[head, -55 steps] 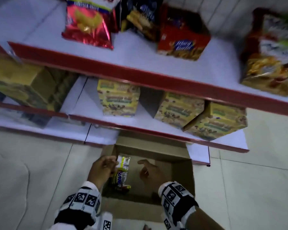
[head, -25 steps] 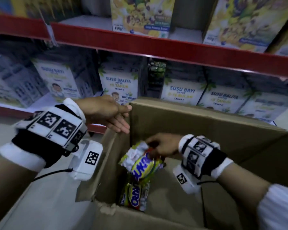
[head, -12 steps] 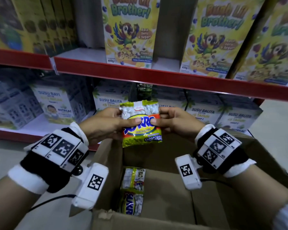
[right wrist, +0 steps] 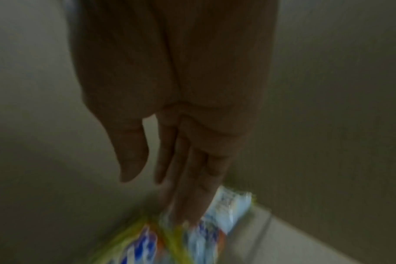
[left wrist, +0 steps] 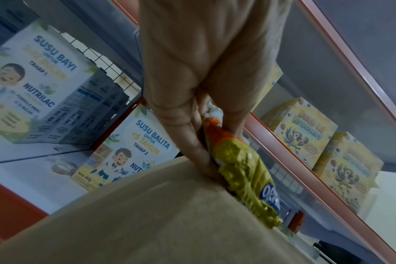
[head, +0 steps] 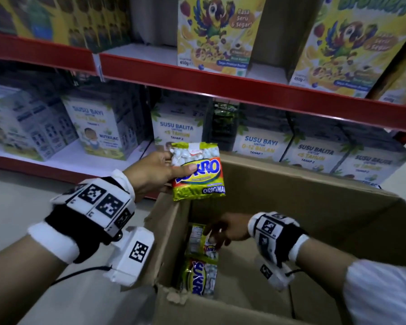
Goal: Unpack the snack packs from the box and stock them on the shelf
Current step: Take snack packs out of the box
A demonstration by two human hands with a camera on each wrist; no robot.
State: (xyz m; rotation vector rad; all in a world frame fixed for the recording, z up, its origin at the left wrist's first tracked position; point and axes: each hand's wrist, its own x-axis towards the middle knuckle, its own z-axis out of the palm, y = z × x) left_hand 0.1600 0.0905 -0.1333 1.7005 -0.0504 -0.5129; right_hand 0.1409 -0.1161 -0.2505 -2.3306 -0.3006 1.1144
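My left hand (head: 167, 172) pinches a green and yellow Sukro snack pack (head: 197, 171) by its left edge, thumb on the front, and holds it upright above the far left corner of the open cardboard box (head: 302, 191). In the left wrist view the same hand (left wrist: 206, 114) grips the pack (left wrist: 244, 169) just over the box flap (left wrist: 147, 214). My right hand (head: 220, 234) is down inside the box, its straight fingers touching the upper of two snack packs (head: 198, 240) that lie on the bottom; the other pack (head: 201, 276) lies nearer me. The right wrist view is blurred: fingers (right wrist: 183, 178) extended onto a pack (right wrist: 228, 205).
The shelf unit stands right behind the box. Its lower shelf (head: 63, 158) carries white milk-formula boxes (head: 99, 130) and a dark green pack (head: 223, 123) between them. The red-edged upper shelf (head: 220, 83) holds yellow cereal boxes (head: 216, 34). Grey floor lies on the left.
My right hand let go of the raised pack and dropped into the box onto the packs there. My left hand alone now holds the raised pack, a little higher and nearer the shelf.
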